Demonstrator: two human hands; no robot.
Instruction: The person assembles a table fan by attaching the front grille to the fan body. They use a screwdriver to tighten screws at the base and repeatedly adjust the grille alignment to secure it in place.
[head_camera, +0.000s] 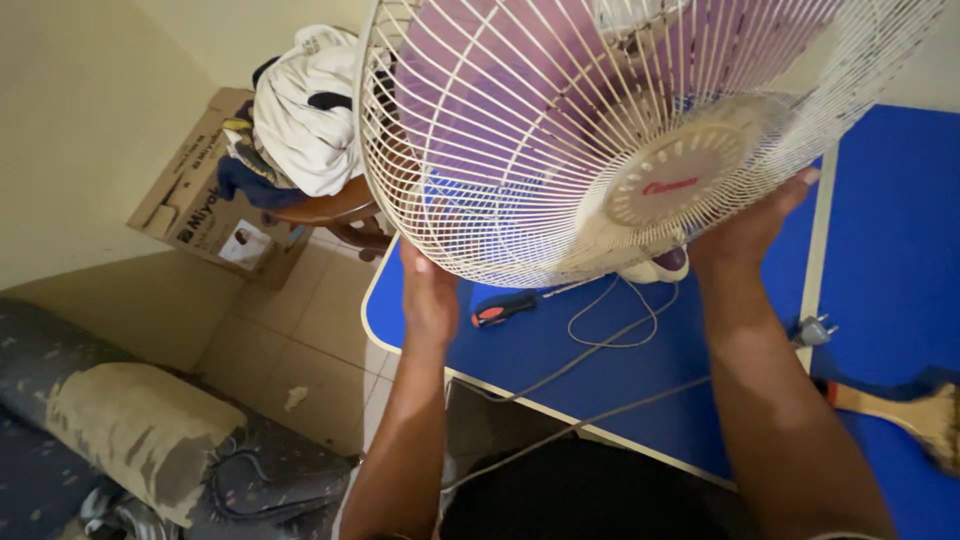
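Observation:
A cream wire fan guard (520, 150) with purple blades behind it fills the top of the head view, held tilted above a blue table (560, 350). My left hand (428, 295) grips the guard's lower left rim. My right hand (755, 225) holds its lower right rim beside the round centre cap (670, 175). Below the fan, the white cord (620, 320) loops over the table, and a red-and-black screwdriver (503, 309) lies near my left hand.
A plug (815, 330) rests at the seam of a second blue panel (890, 240); a wooden-handled brush (905, 410) lies at right. A wooden chair piled with clothes (305, 110) and a cardboard box (200, 190) stand at back left. A patterned cushion (140, 430) lies on the tiled floor.

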